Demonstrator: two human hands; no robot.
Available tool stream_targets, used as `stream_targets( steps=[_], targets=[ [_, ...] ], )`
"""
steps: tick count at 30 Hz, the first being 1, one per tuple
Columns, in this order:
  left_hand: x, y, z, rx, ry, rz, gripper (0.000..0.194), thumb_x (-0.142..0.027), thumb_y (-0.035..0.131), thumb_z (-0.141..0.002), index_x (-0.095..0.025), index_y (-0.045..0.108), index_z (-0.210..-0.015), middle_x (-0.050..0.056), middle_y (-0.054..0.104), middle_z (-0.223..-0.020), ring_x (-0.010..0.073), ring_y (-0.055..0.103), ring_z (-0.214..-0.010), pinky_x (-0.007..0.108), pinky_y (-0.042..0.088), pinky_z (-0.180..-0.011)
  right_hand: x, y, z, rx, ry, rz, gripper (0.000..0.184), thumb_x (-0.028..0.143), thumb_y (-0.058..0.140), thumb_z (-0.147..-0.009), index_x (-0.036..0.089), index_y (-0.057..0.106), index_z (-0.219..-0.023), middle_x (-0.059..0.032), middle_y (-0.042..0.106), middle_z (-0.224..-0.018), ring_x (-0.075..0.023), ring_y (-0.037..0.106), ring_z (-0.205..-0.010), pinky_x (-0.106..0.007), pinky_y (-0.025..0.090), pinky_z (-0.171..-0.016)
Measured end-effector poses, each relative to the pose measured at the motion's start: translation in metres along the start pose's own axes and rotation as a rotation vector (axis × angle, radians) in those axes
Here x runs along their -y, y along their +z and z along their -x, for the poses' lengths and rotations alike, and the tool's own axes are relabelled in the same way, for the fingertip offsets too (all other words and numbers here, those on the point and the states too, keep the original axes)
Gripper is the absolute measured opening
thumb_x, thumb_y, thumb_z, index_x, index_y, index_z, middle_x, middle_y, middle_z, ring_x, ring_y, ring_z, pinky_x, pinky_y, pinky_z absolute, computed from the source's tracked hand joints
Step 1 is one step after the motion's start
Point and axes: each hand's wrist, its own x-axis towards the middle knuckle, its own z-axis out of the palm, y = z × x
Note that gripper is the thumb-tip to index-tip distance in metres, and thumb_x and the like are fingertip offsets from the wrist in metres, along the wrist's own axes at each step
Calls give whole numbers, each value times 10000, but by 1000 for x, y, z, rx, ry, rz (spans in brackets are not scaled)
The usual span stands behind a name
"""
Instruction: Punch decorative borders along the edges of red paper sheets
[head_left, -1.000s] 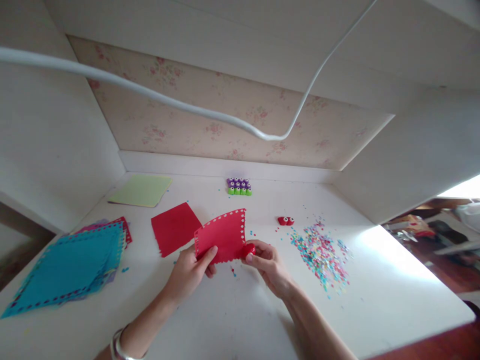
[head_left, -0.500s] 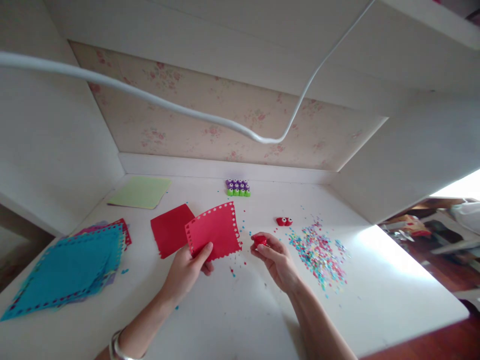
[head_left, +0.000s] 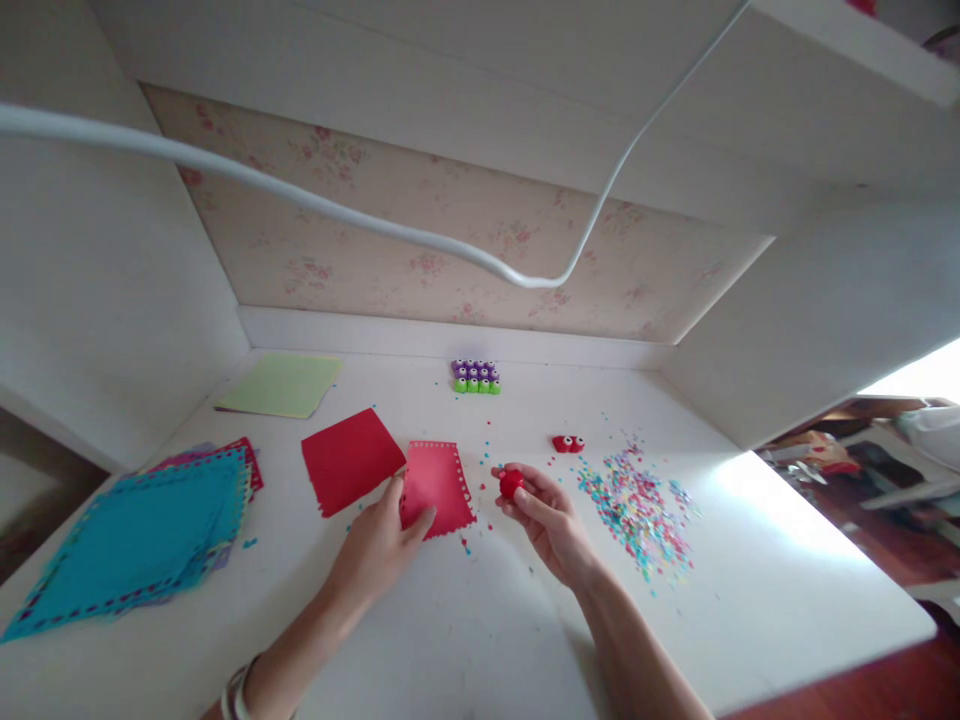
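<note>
My left hand [head_left: 379,540] grips a red paper sheet [head_left: 436,482] by its left edge, thumb on top. Punched shapes run along several of the sheet's edges. Between the thumb and fingers of my right hand [head_left: 553,522] is a small red craft punch [head_left: 511,485], held just right of the sheet and apart from it. A plain red sheet [head_left: 351,460] lies on the table behind my left hand. Two more red punches [head_left: 568,443] sit beyond my right hand.
Purple and green punches [head_left: 476,377] stand in rows at the back. Paper confetti [head_left: 641,510] is heaped at the right. Blue punched sheets [head_left: 142,530] are stacked at the left, with pale green paper [head_left: 281,385] behind. A white cable [head_left: 420,237] hangs across the front.
My left hand has turned and lowered the punched red sheet, which now lies flatter. My right hand has shifted slightly left and turned the red punch.
</note>
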Motion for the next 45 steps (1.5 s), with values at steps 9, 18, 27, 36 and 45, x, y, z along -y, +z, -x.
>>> stream_targets(
  steps=[9, 18, 27, 36, 45],
  targets=[
    [-16, -3, 14, -123, 490, -155, 300, -318, 552, -950, -249, 583, -1240, 90, 585, -1077, 220, 615, -1010, 351, 520, -898, -12, 10, 1, 97, 148, 51, 349, 404, 738, -820, 139, 714, -1046, -75, 733, -822, -123, 678, -652, -220, 532, -615],
    [-23, 10, 19, 13, 486, 56, 201, -219, 506, -972, -228, 658, -1103, 60, 602, -957, 168, 617, -872, 275, 527, -795, -26, 22, 1, 180, 248, 131, 460, 558, 622, -866, 105, 684, -822, -92, 717, -783, -116, 669, -563, -199, 511, -512],
    [-28, 8, 21, -34, 475, 91, 146, -179, 452, -981, -200, 592, -949, 55, 595, -921, 173, 596, -877, 284, 484, -812, -30, 28, -3, 121, 467, -38, 604, 625, 490, -915, 61, 696, -848, -126, 728, -742, -101, 676, -539, -139, 512, -475],
    [-26, 8, 20, 13, 384, 83, 120, -224, 485, -974, -211, 603, -983, 46, 603, -954, 165, 601, -862, 257, 479, -789, -16, 22, -8, 135, 461, -437, 480, 555, 510, -943, 108, 682, -968, -52, 720, -741, -69, 669, -606, -110, 527, -582],
    [-24, 9, 19, 58, 365, 105, 129, -240, 493, -977, -213, 619, -969, 37, 633, -946, 157, 614, -848, 241, 478, -752, -7, 19, 2, 60, 185, -299, 397, 377, 764, -805, 175, 665, -1131, -70, 708, -1079, -145, 678, -983, -197, 550, -846]
  ],
)
